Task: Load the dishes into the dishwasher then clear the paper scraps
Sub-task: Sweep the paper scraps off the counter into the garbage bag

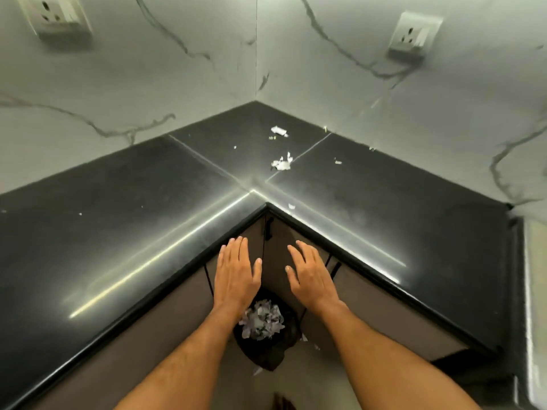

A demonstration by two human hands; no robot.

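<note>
White paper scraps (281, 164) lie on the black corner countertop (148, 202), with another scrap (278, 130) nearer the wall corner and a small one (291, 206) at the inner edge. My left hand (236, 270) and my right hand (310, 273) hover flat, fingers straight, palms down, in front of the counter's inner corner, holding nothing. Below them a black bin (266, 347) on the floor holds several crumpled paper scraps (262, 319). No dishes or dishwasher are in view.
Marble-patterned walls meet behind the counter, with a socket (56, 16) at upper left and another socket (414, 35) at upper right. Brown cabinet doors (183, 315) stand under the counter. A few paper bits (305, 338) lie on the floor by the bin.
</note>
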